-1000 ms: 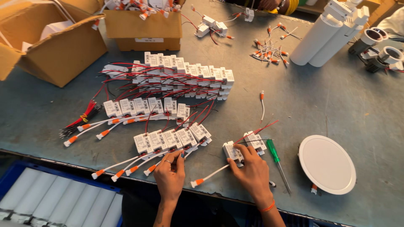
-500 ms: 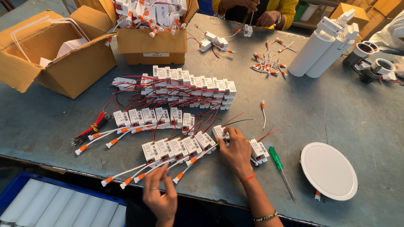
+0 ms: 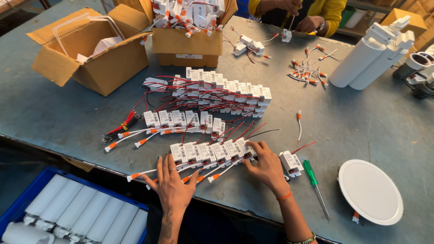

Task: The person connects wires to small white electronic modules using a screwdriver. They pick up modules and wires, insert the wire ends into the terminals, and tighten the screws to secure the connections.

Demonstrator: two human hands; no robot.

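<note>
A near row of small white driver boxes with red and black wires lies on the grey table. My right hand rests at the right end of that row, fingers touching the last box. My left hand lies flat at the left end, fingers spread over the white leads with orange tips. Neither hand grips anything. A separate pair of white boxes sits just right of my right hand. Two more rows of boxes lie further back.
A green-handled screwdriver and a round white panel light lie to the right. Cardboard boxes stand at the back, white tubes at the far right. A blue crate of white tubes sits below the table. Another person's hands work opposite.
My right hand carried a white box from the right to the end of the near row. My left hand dipped below the table edge, then returned onto the leads. The view shifted right.
</note>
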